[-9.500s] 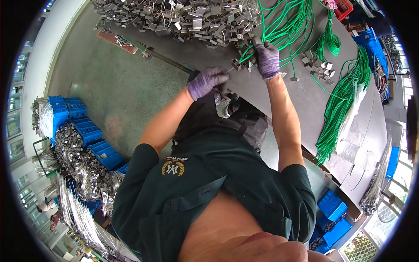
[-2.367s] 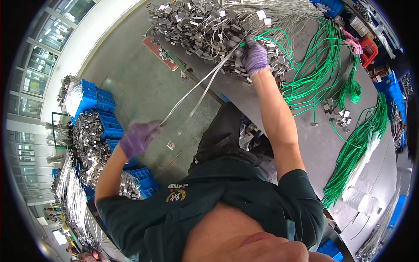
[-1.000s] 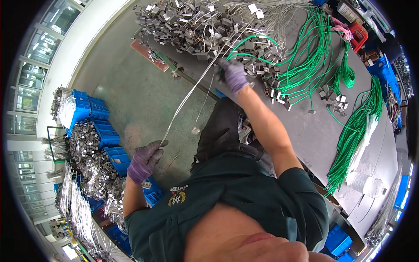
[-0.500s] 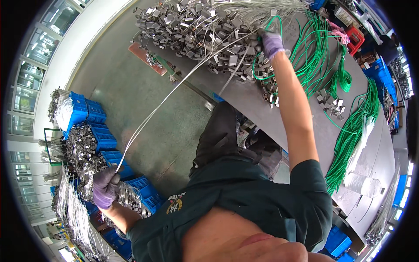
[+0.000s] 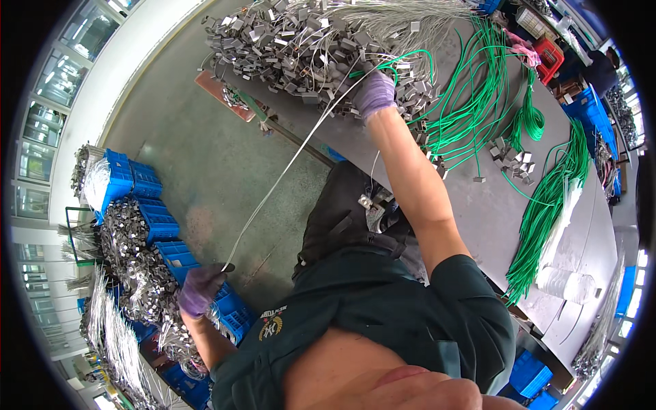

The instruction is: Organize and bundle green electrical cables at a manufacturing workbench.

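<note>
Where the right half of the frame opens out, a broad, smooth grey tabletop [image 5: 492, 225] runs from the top edge down to the lower right. Heaped across its upper part, at top centre, is a large pile of small grey metal pieces [image 5: 287, 55] with thin pale leads. Stacked blue plastic crates [image 5: 157, 219] stand on the floor at the left of the frame, beside more metal pieces. Loose green cables [image 5: 471, 96] fan out right of the pile, and a long, thick green cable bundle [image 5: 553, 205] lies along the right side, near a clear plastic container [image 5: 567, 285] on its side.

Both hands wear purple gloves with dark fingers. The left hand [image 5: 197, 290], low at left, is in front of the crates; its grip is pinching the near end of some long, thin, silvery-white wires [image 5: 307, 140]. These slant in a gentle curve up to the right hand [image 5: 376, 92], at upper centre by the pile's edge, where a green cable loops out beside it. Its fingertips are hidden, so how its grip is set cannot be told.
</note>
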`<state>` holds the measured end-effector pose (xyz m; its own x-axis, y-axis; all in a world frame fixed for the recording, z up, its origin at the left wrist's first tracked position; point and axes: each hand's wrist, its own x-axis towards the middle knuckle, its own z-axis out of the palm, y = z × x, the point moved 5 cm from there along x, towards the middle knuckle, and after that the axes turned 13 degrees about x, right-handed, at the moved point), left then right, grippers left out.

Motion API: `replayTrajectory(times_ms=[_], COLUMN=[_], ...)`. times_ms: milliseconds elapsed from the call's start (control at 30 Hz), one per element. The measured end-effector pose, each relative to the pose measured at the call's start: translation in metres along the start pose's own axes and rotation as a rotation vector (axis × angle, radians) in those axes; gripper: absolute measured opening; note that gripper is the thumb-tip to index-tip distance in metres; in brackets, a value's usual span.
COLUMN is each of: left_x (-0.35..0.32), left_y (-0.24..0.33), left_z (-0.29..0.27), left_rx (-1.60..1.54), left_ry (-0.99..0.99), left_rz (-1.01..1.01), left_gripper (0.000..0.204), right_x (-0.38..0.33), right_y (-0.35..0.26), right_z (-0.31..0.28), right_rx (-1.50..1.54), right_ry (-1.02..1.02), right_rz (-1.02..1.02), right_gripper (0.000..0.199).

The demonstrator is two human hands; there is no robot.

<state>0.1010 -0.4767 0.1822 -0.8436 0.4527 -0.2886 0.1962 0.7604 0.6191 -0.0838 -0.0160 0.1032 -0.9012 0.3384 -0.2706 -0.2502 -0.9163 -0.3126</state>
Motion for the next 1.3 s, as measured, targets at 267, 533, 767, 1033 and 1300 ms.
replayTrajectory(times_ms=[267, 533, 767, 1033, 1300], left_x=[0.000, 0.083, 0.094, 0.086, 0.079], left_y=[-0.200, -0.027, -0.079, -0.146, -0.170], left_z=[0.081, 0.113, 0.145, 0.201, 0.210], left_rx=[-0.541, -0.583, -0.352, -0.221, -0.281], left_ry=[-0.139, -0.226, -0.060, -0.188, 0.029], left_rz=[-0.306, 0.085, 0.014, -0.037, 0.120], left_gripper=[0.022, 0.017, 0.029, 0.023, 0.013], right_x=[0.021, -0.039, -0.016, -0.032, -0.029], right_y=[0.006, 0.046, -0.003, 0.012, 0.000], right_z=[-0.016, 0.013, 0.012, 0.001, -0.022], right_rx=[0.392, 0.239, 0.217, 0.077, -0.309], right_ry=[-0.086, -0.052, -0.116, -0.071, -0.058], right_rz=[-0.025, -0.015, -0.107, -0.211, -0.439], right_gripper=[0.020, 0.024, 0.026, 0.027, 0.023])
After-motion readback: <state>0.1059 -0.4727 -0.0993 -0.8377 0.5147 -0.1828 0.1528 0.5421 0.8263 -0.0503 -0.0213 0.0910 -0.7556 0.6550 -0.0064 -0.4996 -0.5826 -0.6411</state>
